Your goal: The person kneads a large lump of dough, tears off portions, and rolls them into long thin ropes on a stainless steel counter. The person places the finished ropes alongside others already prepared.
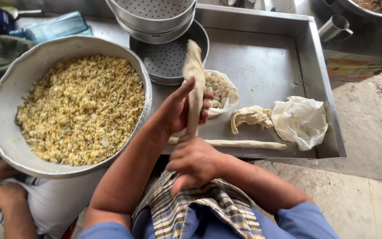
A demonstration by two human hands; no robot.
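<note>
A long rope of pale dough (194, 75) stands nearly upright above the steel tray (261, 57). My left hand (178, 108) wraps around its middle, with the index finger stretched out. My right hand (193, 161) grips its lower end just above my lap. A second thin dough rope (244, 144) lies along the tray's near edge. A twisted lump of dough (249, 117) rests beside it. Behind the upright rope, an open bag (219, 92) holds several small cut dough pieces.
A large metal bowl (5, 106) of yellow crumbly filling sits at left. Stacked perforated steamer pans (160, 26) stand at the tray's back. A crumpled white plastic bag (300, 121) lies at right. Another person's hand (6, 195) rests at lower left. A steel cup (334, 27) stands beyond the tray.
</note>
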